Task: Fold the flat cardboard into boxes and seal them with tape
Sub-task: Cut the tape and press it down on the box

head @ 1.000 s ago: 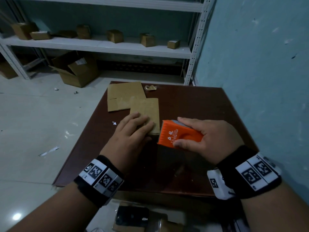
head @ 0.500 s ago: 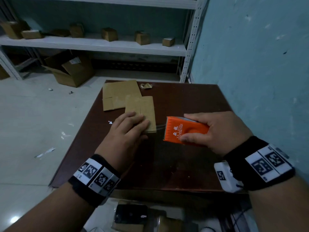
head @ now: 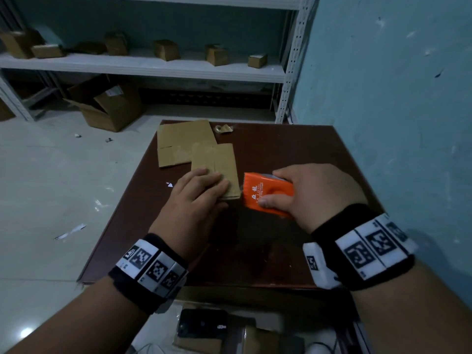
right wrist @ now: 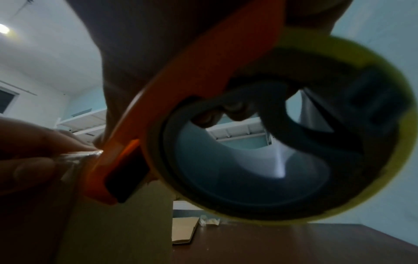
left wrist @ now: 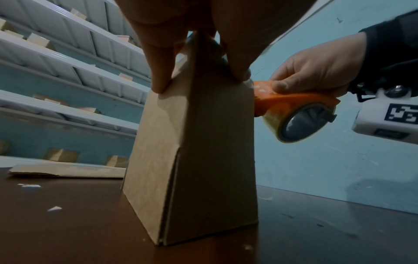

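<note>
On the desk [head: 281, 154] the upright box [left wrist: 192, 142], its top pressed shut by the flat left hand [head: 196, 198], stands just left of the tape dispenser [head: 268, 194] the right hand [head: 314, 195] grips (cutter edge at the box's top right edge).

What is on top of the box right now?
The left hand presses its fingers on the top flaps of the box; the tape dispenser sits at its right edge. The seam under the fingers is hidden.
</note>
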The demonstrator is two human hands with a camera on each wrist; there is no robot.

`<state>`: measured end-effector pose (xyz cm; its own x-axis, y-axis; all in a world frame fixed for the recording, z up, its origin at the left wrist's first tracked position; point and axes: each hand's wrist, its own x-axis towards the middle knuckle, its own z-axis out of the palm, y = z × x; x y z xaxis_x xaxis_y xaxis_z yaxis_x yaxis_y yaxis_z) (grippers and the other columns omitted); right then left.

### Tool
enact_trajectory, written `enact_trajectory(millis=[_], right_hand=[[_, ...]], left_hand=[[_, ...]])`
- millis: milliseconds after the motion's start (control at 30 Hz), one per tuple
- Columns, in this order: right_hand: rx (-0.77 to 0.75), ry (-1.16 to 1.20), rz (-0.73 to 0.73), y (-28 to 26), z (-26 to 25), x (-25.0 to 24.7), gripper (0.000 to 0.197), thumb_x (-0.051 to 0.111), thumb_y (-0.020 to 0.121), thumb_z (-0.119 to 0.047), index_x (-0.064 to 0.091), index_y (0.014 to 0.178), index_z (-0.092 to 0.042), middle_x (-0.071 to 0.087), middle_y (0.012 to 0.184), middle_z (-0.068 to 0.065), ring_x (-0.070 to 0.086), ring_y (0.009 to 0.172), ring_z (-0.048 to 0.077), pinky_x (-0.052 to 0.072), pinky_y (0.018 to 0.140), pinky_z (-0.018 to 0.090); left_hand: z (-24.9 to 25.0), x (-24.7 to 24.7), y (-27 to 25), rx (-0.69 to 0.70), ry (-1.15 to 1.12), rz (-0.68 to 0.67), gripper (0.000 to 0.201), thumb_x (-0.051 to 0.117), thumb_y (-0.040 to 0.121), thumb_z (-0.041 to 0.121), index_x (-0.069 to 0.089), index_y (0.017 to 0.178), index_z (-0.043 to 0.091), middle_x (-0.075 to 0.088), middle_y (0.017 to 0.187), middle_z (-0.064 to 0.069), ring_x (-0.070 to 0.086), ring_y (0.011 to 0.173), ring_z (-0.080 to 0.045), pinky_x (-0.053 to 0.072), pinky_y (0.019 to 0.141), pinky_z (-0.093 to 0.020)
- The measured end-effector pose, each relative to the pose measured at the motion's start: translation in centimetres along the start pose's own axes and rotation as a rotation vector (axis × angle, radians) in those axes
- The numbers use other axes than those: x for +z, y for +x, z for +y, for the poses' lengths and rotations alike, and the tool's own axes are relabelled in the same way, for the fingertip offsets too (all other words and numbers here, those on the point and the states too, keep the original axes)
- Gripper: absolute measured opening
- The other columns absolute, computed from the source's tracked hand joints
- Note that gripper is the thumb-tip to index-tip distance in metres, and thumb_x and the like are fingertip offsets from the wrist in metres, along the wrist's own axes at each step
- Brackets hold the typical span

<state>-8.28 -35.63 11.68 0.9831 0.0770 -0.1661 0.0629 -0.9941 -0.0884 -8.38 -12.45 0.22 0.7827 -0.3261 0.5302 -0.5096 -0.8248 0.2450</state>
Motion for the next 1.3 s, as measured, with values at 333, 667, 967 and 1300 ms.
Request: enact_trajectory(millis=[333,667,967,1300], right_hand=[[0.119,-0.072,0.137,2.0,1.7,2.6,0.062,0.045,0.099,-0.067,0.043,0.15,-0.033,0.068,0.123,-0.001,0.065,0.11,0.025,0.049,0.088,0.042],[0.155,-0.107,-0.092,4.2,2.5,7.0,0.057,0.048,0.099,-0.064,0.045,0.147,-0.033,0.068,0.125,-0.002,0.063,0.115,0.024,0.047,0.097,0.047],[0.145,-0.05,-0.157,3.2,3.0,7.1,0.055,0.051,0.098,-0.065,0.048,0.142,-0.034,0.066,0.124,-0.002,0.062,0.115,0.024,0.047,0.096,0.046],[0.142,-0.022,-0.189,2.9,3.2,7.1,0.057,0.052,0.097,-0.065,0.044,0.144,-0.034,0.066,0.123,-0.001,0.063,0.112,0.024,0.049,0.099,0.049]], left_hand=[[1.3,-1.0,-0.4,-0.052,-0.067,0.0,0.046,0.051,0.101,0.045,0.07,0.131,0.015,0.062,0.137,-0.002,0.047,0.14,-0.026,0.035,0.116,-0.039],[3.9,-1.0,1.1,-0.229,0.098,0.021,0.039,0.052,0.094,0.06,0.064,0.096,0.022,0.054,0.114,-0.001,0.048,0.118,-0.026,0.052,0.065,-0.035],[4.9,-0.6,2.2,-0.334,0.191,-0.054,0.048,0.069,0.076,0.062,0.06,0.102,0.023,0.052,0.119,-0.003,0.045,0.12,-0.028,0.05,0.066,-0.032],[5.2,-0.6,2.2,-0.353,0.238,-0.077,0.047,0.061,0.085,0.063,0.061,0.11,0.023,0.055,0.128,-0.005,0.046,0.126,-0.031,0.053,0.081,-0.039]])
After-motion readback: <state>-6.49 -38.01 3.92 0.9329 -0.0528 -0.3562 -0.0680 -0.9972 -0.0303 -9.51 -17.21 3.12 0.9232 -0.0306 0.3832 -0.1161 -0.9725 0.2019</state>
